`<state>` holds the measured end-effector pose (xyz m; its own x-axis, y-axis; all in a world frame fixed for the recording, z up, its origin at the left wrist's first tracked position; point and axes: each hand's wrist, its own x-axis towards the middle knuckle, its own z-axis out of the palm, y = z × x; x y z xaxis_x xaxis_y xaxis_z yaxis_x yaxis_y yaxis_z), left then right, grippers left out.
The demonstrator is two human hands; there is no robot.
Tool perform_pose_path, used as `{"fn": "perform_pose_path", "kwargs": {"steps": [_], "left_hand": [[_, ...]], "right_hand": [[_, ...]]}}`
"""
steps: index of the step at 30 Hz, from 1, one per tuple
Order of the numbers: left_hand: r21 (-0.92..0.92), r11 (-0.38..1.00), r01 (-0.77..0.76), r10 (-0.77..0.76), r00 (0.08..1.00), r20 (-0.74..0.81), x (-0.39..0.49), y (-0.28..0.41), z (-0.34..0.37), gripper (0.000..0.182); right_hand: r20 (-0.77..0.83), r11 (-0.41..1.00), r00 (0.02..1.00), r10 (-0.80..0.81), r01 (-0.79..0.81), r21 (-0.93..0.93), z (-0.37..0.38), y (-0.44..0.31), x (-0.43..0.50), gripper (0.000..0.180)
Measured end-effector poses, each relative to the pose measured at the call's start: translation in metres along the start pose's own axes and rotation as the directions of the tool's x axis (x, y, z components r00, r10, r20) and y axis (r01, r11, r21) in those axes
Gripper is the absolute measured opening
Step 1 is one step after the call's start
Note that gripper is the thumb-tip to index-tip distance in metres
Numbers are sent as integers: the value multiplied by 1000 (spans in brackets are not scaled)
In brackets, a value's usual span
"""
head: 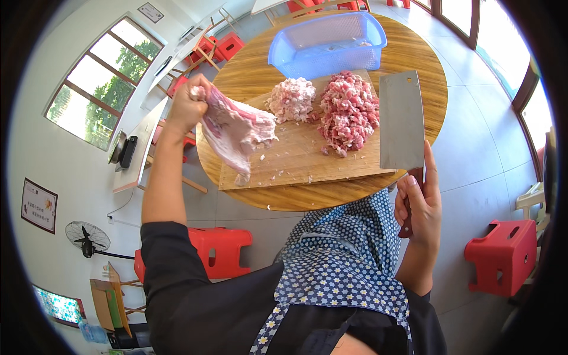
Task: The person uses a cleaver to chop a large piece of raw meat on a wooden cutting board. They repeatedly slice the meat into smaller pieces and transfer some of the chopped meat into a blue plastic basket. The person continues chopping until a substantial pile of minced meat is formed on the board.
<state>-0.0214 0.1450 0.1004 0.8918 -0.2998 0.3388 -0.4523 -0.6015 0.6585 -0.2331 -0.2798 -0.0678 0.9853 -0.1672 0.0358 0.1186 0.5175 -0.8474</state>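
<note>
My left hand (191,104) grips one end of a large slab of raw meat with pale fat (239,128), lifted at the left of the wooden cutting board (284,155). The slab's lower end hangs by the board's front left corner. In my right hand (419,204) is a cleaver (402,122) with a wooden handle, its broad blade raised at the board's right edge, index finger stretched along it. On the board lie a pile of chopped pale fat (292,98) and, right of it, a larger pile of chopped pink meat (348,113). Small scraps are scattered in front of them.
A blue plastic basket (328,62) stands behind the board on the round wooden table (417,53), with small scraps inside. Red plastic stools (503,257) stand on the floor to either side. A white table (146,142) holding a kitchen scale (126,151) is at the left.
</note>
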Motion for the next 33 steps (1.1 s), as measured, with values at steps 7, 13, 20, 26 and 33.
{"fn": "perform_pose_path", "kwargs": {"steps": [7, 13, 20, 26, 33], "left_hand": [[214, 963, -161, 89, 946, 311, 35, 55, -26, 41], [226, 816, -532, 364, 777, 513, -29, -5, 117, 24], [-67, 992, -105, 98, 990, -99, -117, -17, 181, 43], [361, 862, 356, -183, 883, -432, -94, -5, 224, 77], [412, 786, 462, -464, 880, -101, -87, -6, 191, 57]], "right_hand": [[-25, 999, 999, 28, -28, -25, 16, 2, -5, 67], [72, 991, 995, 62, -53, -124, 27, 7, -7, 71], [183, 981, 973, 139, -111, -157, 34, 14, -9, 73], [238, 957, 964, 119, -47, -286, 47, 33, -4, 73], [284, 909, 951, 125, 5, -417, 46, 47, -7, 74]]}}
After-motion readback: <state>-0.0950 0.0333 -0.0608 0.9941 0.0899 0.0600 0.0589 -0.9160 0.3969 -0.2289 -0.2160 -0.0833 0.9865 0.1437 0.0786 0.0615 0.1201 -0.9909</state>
